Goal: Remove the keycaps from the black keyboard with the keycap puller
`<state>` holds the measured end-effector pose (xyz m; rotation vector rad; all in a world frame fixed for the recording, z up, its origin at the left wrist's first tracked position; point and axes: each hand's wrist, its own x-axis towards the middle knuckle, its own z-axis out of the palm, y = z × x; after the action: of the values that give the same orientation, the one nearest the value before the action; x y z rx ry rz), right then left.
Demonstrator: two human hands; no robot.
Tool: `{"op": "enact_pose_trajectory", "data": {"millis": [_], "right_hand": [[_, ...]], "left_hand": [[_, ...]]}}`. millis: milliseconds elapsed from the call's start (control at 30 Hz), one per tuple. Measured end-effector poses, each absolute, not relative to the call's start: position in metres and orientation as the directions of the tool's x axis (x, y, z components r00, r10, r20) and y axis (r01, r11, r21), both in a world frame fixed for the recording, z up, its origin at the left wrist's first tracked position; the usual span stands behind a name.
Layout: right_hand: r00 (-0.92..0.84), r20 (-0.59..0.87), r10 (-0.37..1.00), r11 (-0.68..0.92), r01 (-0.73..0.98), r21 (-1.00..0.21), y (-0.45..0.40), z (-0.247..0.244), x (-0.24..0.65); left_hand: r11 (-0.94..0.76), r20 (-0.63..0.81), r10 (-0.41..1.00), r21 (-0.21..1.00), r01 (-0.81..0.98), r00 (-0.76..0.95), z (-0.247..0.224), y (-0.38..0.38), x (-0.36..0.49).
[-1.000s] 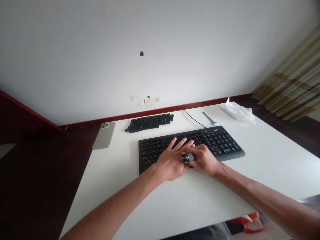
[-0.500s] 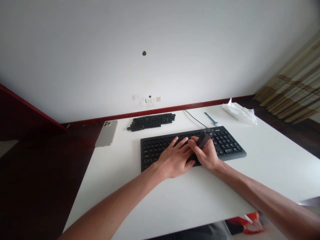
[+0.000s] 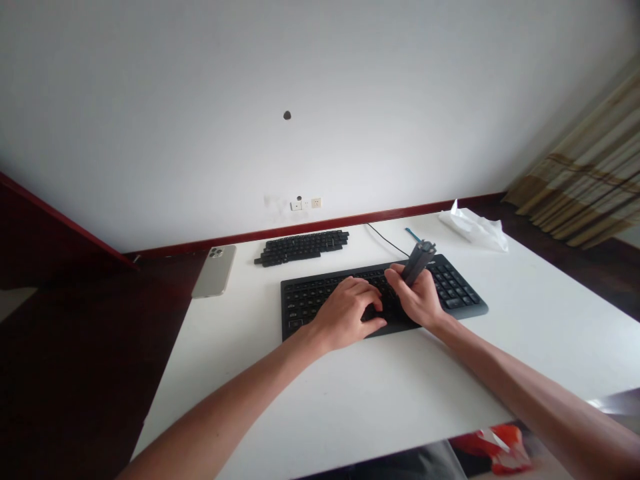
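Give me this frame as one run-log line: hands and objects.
left hand: fingers on black keyboard | right hand: holds dark grey tool upright | loose black keycaps: on table beyond keyboard

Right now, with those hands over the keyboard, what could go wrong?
The small dark object is pinched upright in the right hand, so it could slip and drop onto the keyboard. The left hand is curled on the keys and might press some by accident. A bump could also scatter the loose black keys near the back of the table.

The right hand (image 3: pixel 419 298) hides one end of the dark tool (image 3: pixel 417 261); an orange object (image 3: pixel 500 448) is blurred.
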<state>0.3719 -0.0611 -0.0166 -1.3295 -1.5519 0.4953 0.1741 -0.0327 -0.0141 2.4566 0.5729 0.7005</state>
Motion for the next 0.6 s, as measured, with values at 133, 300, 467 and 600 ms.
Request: {"op": "enact_pose_trajectory", "data": {"millis": [133, 300, 467, 600], "right_hand": [[0.092, 0.410, 0.907, 0.315, 0.498, -0.808, -0.060, -0.016, 0.374], [0.083, 0.392, 0.916, 0.300, 0.505, -0.809, -0.058, -0.015, 0.380], [0.129, 0.362, 0.923, 0.255, 0.499, -0.828, -0.054, -0.013, 0.381], [0.136, 0.344, 0.929, 0.237, 0.496, -0.835, -0.052, -0.013, 0.381]], "left_hand": [[-0.674, 0.328, 0.599, 0.699, 0.239, 0.731, 0.001, -0.026, 0.171], [-0.729, 0.389, 0.669, 0.509, 0.458, 0.633, 0.034, 0.013, 0.134], [-0.602, 0.251, 0.782, 0.541, 0.587, 0.571, 0.064, 0.061, 0.110], [-0.659, 0.228, 0.735, 0.465, 0.591, 0.639, 0.062, 0.082, 0.137]]}}
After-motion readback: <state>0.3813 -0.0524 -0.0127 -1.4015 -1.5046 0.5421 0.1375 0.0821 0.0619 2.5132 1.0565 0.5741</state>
